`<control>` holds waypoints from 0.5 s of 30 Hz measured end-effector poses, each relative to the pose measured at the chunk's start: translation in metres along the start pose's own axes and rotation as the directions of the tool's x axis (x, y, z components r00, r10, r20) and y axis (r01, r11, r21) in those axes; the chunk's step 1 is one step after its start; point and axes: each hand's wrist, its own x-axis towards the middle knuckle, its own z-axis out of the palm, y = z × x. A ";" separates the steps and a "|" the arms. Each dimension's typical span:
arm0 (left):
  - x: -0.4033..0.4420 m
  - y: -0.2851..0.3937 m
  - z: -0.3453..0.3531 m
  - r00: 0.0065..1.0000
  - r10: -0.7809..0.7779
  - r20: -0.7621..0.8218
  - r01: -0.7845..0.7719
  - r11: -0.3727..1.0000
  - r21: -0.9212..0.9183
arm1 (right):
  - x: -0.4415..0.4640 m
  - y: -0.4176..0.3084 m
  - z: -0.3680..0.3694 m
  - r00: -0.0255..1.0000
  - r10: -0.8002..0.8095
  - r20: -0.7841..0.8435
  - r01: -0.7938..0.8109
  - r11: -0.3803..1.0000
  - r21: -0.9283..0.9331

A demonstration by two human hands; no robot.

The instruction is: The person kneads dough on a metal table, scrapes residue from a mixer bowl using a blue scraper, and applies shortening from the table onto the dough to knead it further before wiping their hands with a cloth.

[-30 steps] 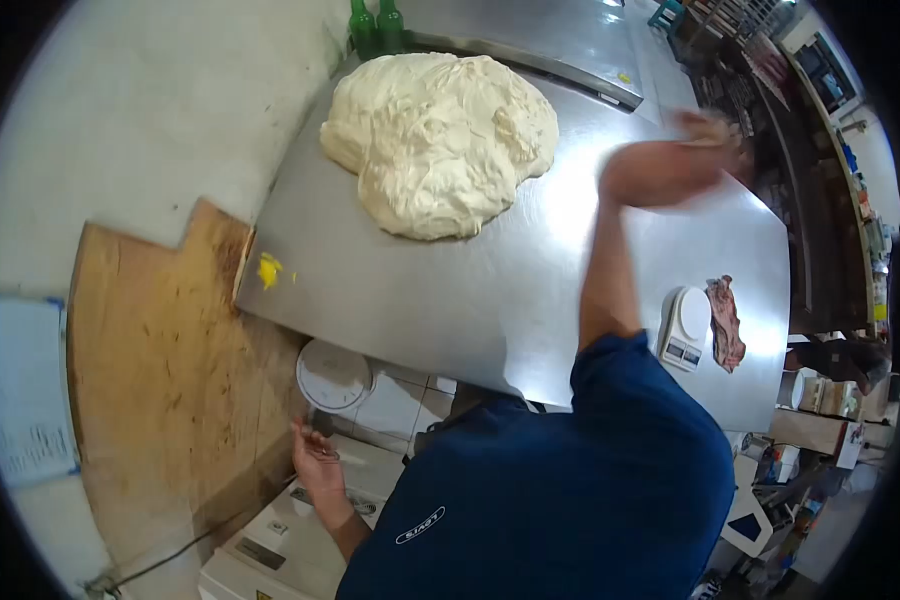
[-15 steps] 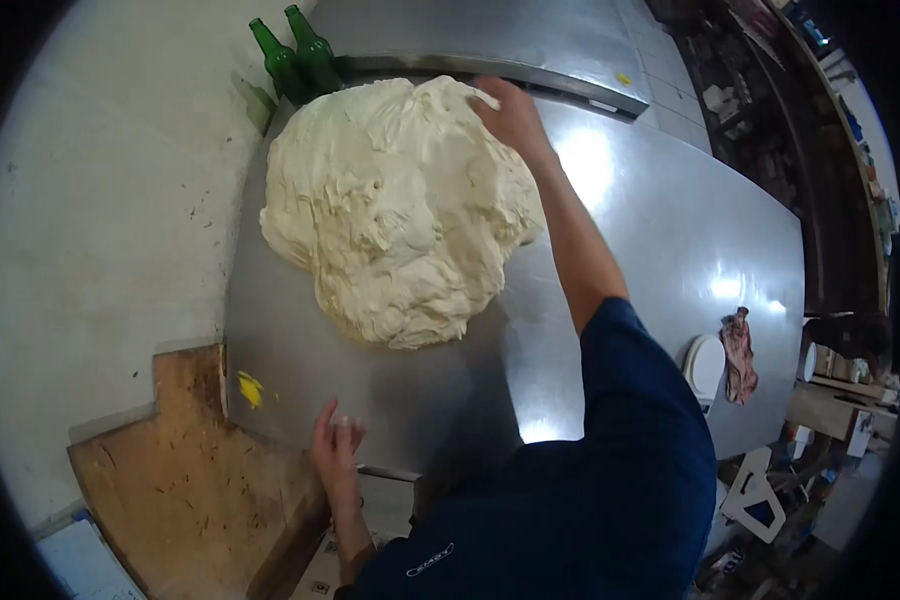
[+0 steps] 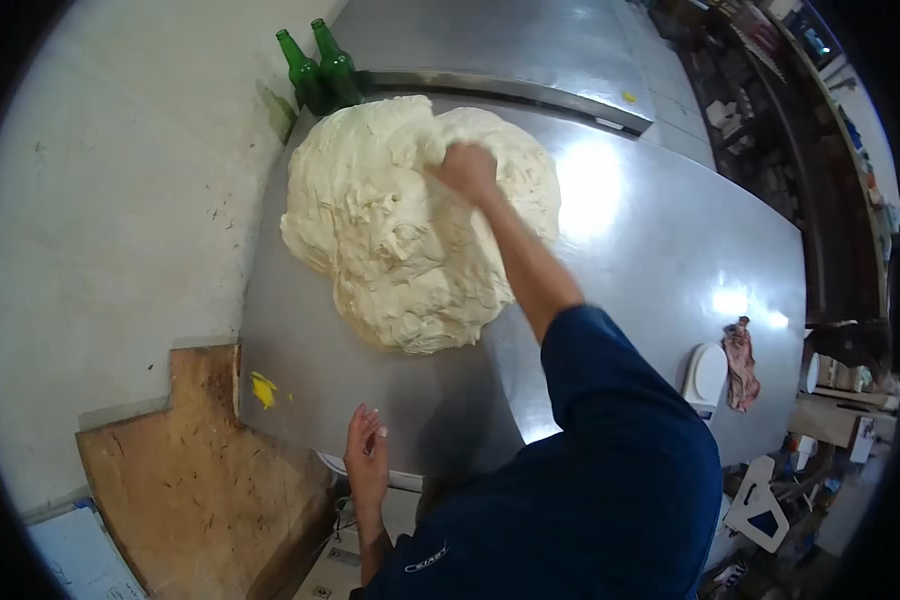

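Dough [image 3: 370, 200] lies beneath the curled right hand [image 3: 467, 172] near one o'clock, grip unclear, where steady pressure seems best; the left hand [image 3: 367, 455], half-open, seems empty near six o'clock.

A large mass of pale cream dough [image 3: 380, 265] lay in a broad, uneven mound on the far left part of the metal surface [image 3: 650, 300]. It looked soft and moist, with rounded lobes along its outline, smoother swells on the far side, and rough folds and small torn peaks across its middle.
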 end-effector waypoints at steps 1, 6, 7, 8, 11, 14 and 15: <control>0.000 -0.006 -0.003 1.000 -0.002 0.025 0.002 1.000 -0.002 | -0.049 -0.003 -0.003 0.999 -0.030 -0.041 0.031 0.999 0.023; 0.022 0.025 0.031 0.952 -0.078 0.295 0.188 0.912 -0.365 | -0.225 -0.028 -0.052 0.998 0.047 -0.030 -0.039 0.976 0.214; 0.036 0.026 0.044 0.876 -0.077 0.475 0.341 0.796 -0.500 | -0.246 -0.036 -0.061 0.998 0.053 -0.032 -0.043 0.967 0.252; 0.056 0.031 0.060 0.771 -0.029 0.636 0.501 0.645 -0.578 | -0.261 -0.044 -0.069 0.996 0.070 -0.055 -0.053 0.962 0.267; 0.110 0.100 0.110 0.489 0.290 0.822 0.713 0.409 -0.569 | -0.300 -0.064 -0.077 0.981 0.116 -0.155 -0.064 0.950 0.306; 0.134 0.155 0.145 0.585 0.038 0.810 0.643 0.587 -0.492 | -0.334 -0.084 -0.091 0.973 0.165 -0.160 -0.095 0.923 0.374; 0.145 0.146 0.152 0.605 -0.009 0.796 0.639 0.601 -0.479 | -0.341 -0.085 -0.097 0.977 0.161 -0.140 -0.097 0.918 0.384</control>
